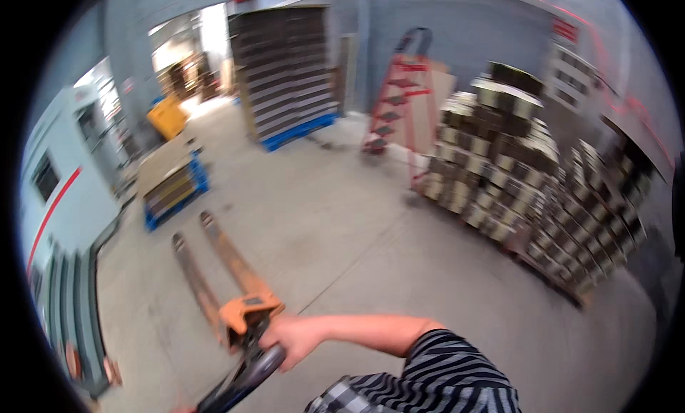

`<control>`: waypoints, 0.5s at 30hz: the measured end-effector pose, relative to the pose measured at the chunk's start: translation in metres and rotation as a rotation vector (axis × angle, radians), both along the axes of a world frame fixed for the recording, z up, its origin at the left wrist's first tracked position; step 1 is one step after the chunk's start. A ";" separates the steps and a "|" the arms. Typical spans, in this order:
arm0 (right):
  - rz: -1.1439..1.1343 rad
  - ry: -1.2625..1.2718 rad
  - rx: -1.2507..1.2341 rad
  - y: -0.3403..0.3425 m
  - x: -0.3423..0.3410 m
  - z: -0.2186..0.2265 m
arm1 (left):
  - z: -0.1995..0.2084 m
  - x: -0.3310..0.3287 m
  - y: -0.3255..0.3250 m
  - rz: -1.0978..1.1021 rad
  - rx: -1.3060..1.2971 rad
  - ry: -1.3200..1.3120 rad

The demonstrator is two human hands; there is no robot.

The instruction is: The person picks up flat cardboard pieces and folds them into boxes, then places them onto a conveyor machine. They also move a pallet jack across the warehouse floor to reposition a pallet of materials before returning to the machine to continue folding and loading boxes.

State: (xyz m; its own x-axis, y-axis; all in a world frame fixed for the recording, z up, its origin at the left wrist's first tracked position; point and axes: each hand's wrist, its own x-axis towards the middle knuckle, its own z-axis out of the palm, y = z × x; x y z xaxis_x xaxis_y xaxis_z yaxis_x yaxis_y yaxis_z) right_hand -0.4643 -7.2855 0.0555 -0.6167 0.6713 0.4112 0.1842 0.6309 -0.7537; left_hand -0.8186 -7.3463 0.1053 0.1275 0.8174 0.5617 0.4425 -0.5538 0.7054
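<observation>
An orange pallet jack (pixel 251 306) stands in front of me, its two worn forks pointing away to the far left. Its dark handle (pixel 246 379) rises toward me at the lower edge. Round the right side of that handle my right hand (pixel 289 339) is closed, the bare arm reaching in from a striped sleeve. Only a sliver of my left hand (pixel 184 409) shows at the lower edge, by the handle's other end; its fingers are cut off. No load lies on the forks.
Beyond the forks sits a low load (pixel 165 172) on a blue pallet. A tall stack (pixel 285 70) stands farther back on another blue pallet. To the right are a red step ladder (pixel 401 103) and pallets of stacked bundles (pixel 492 163). A pale cabin (pixel 68 177) lines the left.
</observation>
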 end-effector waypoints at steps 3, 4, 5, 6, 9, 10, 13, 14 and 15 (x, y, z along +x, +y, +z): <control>-0.059 0.051 -0.083 -0.057 -0.003 -0.009 | 0.004 -0.012 -0.057 -0.131 -0.014 -0.044; -0.112 0.128 -0.039 -0.080 0.002 -0.006 | -0.006 -0.016 -0.071 -0.148 -0.028 -0.066; -0.157 0.198 0.011 -0.103 0.006 -0.005 | -0.021 -0.020 -0.082 -0.156 -0.038 -0.091; -0.253 0.260 0.042 -0.119 0.007 -0.015 | -0.035 -0.024 -0.093 -0.160 -0.050 -0.115; -0.522 0.390 0.259 -0.143 0.009 -0.046 | -0.100 -0.056 -0.108 -0.143 -0.086 -0.196; -0.520 0.402 0.144 -0.152 0.005 -0.049 | -0.106 -0.037 -0.122 -0.110 -0.105 -0.221; -0.661 0.386 0.183 -0.169 0.018 -0.046 | -0.107 0.000 -0.139 0.013 -0.147 -0.342; -0.701 0.417 0.259 -0.173 0.011 -0.035 | -0.102 0.000 -0.147 0.088 -0.136 -0.356; -0.666 0.461 0.056 -0.187 0.014 -0.025 | -0.095 0.001 -0.157 0.170 -0.119 -0.369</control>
State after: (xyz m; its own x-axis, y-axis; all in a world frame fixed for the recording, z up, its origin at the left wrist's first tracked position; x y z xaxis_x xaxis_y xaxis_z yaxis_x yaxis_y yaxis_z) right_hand -0.4503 -7.4726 0.0303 0.1443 0.8085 0.5705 0.2134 0.5375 -0.8158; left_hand -0.8177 -7.5034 0.0100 -0.2064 0.8713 0.4452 0.2264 -0.4001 0.8881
